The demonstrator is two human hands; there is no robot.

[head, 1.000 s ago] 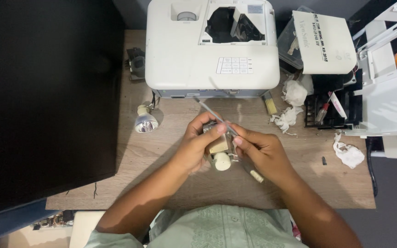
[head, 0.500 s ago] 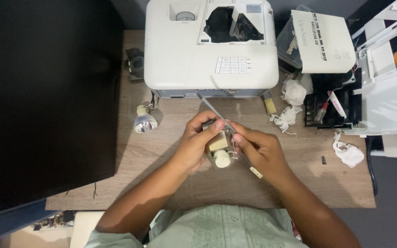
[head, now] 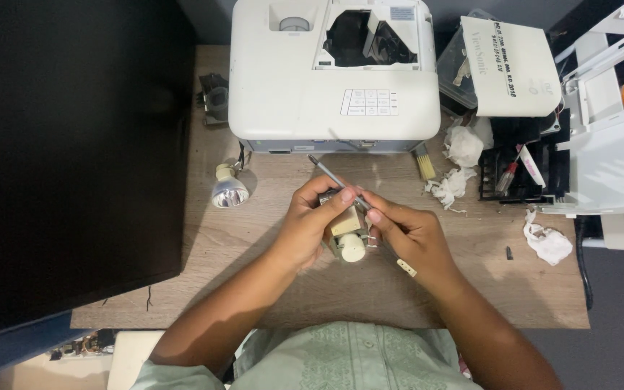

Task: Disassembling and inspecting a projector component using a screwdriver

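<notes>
Hands meet over the middle of the wooden surface [head: 254, 231], just in front of the person's chest. The left hand [head: 305, 227] is curled around a small lamp module [head: 346, 232], a cream and metal piece with a round pale end facing the person, holding it just above the surface. The right hand [head: 413, 235] pinches a thin metal screwdriver [head: 334, 177] between thumb and fingertips, its shaft slanting up and away toward the white projector [head: 290, 79], and its pale handle end pokes out below the hand. That projector sits at the far edge with its top hatch open, showing a dark cavity. To the left lies a loose reflector bulb [head: 228, 191], near the projector's front edge. To the right are crumpled white tissues [head: 462, 148], a small brush [head: 423, 162] and a black tray [head: 518, 170]. A big dark monitor [head: 74, 144] fills the left side.
</notes>
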